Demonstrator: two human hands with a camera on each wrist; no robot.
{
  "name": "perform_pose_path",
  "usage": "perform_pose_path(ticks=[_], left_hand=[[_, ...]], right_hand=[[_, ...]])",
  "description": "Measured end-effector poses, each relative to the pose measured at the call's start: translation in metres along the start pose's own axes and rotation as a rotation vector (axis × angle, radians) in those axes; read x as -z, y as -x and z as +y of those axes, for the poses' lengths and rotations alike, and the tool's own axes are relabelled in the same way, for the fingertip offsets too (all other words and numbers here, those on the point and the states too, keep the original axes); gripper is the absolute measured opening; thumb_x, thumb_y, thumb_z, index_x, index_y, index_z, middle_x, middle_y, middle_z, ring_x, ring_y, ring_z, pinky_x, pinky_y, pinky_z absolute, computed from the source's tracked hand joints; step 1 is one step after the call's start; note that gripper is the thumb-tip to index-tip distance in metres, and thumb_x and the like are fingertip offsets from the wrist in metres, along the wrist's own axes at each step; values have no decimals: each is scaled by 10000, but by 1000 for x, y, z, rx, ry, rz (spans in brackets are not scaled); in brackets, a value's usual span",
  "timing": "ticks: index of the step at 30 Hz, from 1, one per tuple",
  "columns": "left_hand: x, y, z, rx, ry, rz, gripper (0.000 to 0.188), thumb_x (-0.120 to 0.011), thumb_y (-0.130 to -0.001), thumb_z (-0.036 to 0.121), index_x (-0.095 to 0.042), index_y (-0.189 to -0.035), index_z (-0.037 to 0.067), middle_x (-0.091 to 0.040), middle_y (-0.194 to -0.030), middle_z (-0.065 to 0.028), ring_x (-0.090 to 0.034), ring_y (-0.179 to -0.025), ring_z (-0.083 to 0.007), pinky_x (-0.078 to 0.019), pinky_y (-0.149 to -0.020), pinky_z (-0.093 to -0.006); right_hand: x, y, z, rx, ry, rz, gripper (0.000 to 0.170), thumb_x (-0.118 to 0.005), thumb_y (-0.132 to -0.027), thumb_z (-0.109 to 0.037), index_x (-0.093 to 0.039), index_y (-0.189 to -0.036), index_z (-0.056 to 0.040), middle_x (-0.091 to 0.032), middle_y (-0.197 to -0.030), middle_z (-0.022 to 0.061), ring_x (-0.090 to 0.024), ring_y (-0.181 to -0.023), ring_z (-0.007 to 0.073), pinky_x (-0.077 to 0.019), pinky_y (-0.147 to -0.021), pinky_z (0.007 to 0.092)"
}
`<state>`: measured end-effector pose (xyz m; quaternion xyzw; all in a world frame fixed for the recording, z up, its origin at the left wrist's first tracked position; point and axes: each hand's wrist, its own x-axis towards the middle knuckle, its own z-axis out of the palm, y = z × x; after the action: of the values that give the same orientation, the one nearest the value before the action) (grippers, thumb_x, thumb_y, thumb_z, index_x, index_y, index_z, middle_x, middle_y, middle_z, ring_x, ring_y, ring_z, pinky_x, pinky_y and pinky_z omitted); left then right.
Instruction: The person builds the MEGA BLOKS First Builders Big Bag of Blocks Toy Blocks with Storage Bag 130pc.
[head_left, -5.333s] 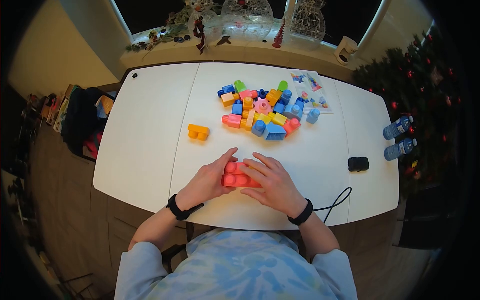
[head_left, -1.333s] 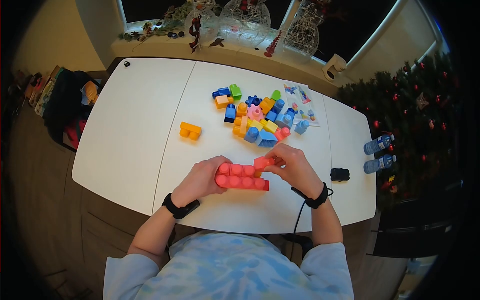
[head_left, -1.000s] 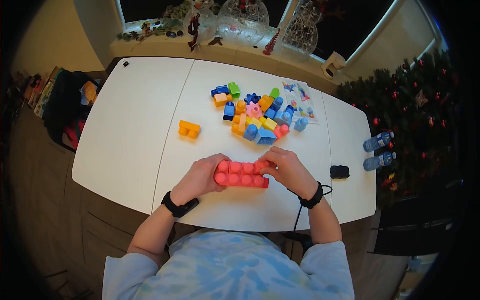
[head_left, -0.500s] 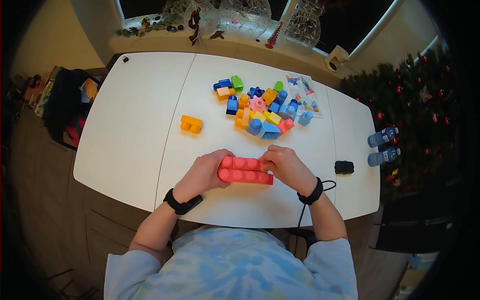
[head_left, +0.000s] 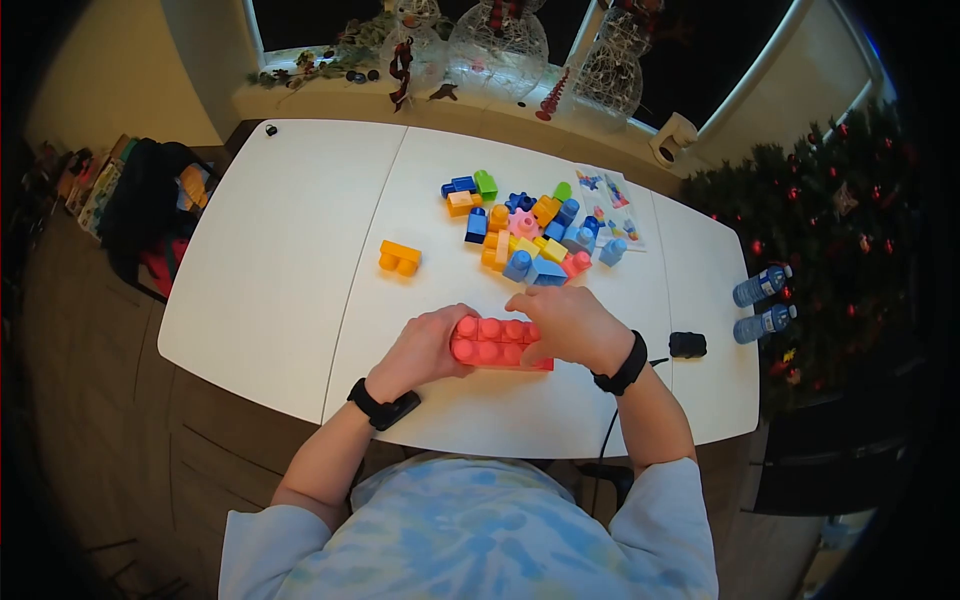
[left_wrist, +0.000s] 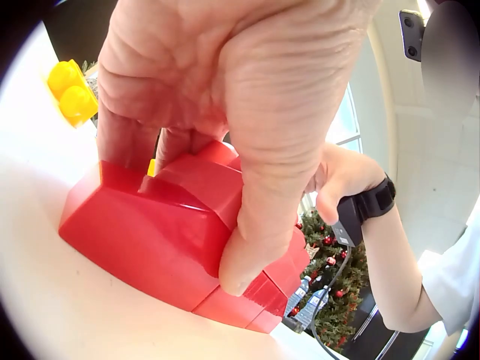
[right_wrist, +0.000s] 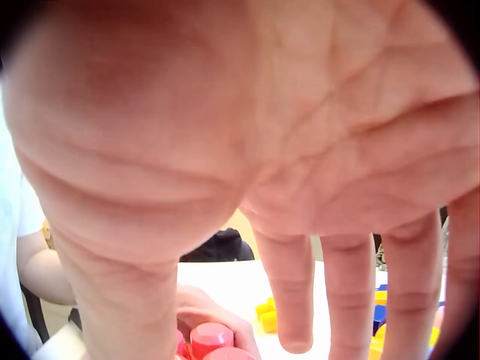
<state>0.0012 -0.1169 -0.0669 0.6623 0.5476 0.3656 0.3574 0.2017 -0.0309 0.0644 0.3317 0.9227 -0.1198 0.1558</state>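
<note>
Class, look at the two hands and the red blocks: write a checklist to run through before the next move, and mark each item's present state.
1. Left hand steadying the red block assembly: ok, gripping its left end.
2. Right hand free: ok, fingers straight, gripping nothing.
3. Far right corner of the assembly pressed flush: cannot tell, the right hand hides it.
4. Orange block separate from the block pile: ok, lying alone to its left.
5. Printed sheet fully visible: not ok, blocks hide part of it.
</note>
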Motion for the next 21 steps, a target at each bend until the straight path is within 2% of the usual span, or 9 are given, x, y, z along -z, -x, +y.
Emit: perform_pose_path(ticks=[4, 8, 10, 11, 13, 16, 17, 20, 21], left_hand=[[0, 0, 0, -9, 5, 1, 564, -879, -639, 100, -670, -1162, 84, -744, -1064, -137, -712, -983, -365, -586, -864, -421], [0, 0, 0, -2, 3, -7, 555, -878, -639, 102, -661, -1150, 82, -741, -1053, -139, -710, -975, -370, -585, -853, -429], [0, 0, -2, -13, -1, -4, 556, -878, -639, 103, -659, -1149, 82, -740, -1050, -141, -710, -976, -371, -583, -851, -431], [0, 0, -2, -21, -5, -7, 556, -878, -639, 104, -656, -1148, 82, -739, -1047, -143, -709, -976, -372, -582, -850, -434], [0, 0, -2, -3, -11, -12, 581, -890, -637, 105, -666, -1173, 79, -743, -1067, -137, -714, -990, -356, -585, -878, -418], [-1, 0, -3, 7, -25, -22, 608, -904, -633, 107, -677, -1196, 76, -747, -1082, -132, -718, -1002, -344, -587, -905, -405], [-2, -1, -4, 1, -30, -20, 609, -905, -631, 109, -677, -1195, 76, -746, -1076, -133, -717, -1002, -348, -588, -904, -409], [-5, -1, -7, -50, -38, 25, 547, -881, -626, 109, -654, -1122, 74, -735, -1031, -154, -707, -971, -381, -580, -849, -438], [-4, -1, -6, -51, -43, 32, 547, -881, -626, 109, -654, -1122, 74, -735, -1031, -154, -707, -971, -381, -580, -849, -438]], right_hand=[[-25, 14, 11, -50, -16, 161, 469, -903, -686, -163, -611, -1044, -84, -696, -987, 107, -693, -935, 339, -548, -788, 452], [-33, 10, 16, -22, -99, 158, 466, -905, -700, -184, -606, -1042, -83, -707, -949, 111, -699, -927, 336, -544, -781, 447], [-14, 11, 11, -122, -65, -24, 453, -895, -742, -242, -628, -1069, -78, -722, -928, 123, -704, -938, 331, -537, -787, 442], [-8, 6, 10, -118, -63, -22, 453, -895, -742, -242, -628, -1069, -78, -722, -928, 123, -704, -938, 331, -537, -787, 442], [5, -10, 8, -33, -38, 195, 465, -882, -776, -313, -655, -1110, -83, -733, -926, 124, -708, -944, 326, -536, -798, 435], [8, -72, 4, 123, -67, 322, 409, -830, -847, -276, -663, -1168, -86, -726, -1081, 126, -695, -1009, 332, -538, -846, 436], [6, -92, -1, 175, -94, 293, 422, -818, -855, -219, -656, -1223, -93, -706, -1156, 131, -692, -1034, 337, -541, -866, 442], [-14, -151, -5, 386, -127, 234, 619, -766, -833, -11, -601, -1410, -164, -605, -1406, 133, -681, -1107, 358, -563, -889, 443], [-17, -162, -10, 393, -123, 239, 619, -766, -833, -11, -601, -1410, -164, -605, -1406, 133, -681, -1107, 358, -563, -889, 443]])
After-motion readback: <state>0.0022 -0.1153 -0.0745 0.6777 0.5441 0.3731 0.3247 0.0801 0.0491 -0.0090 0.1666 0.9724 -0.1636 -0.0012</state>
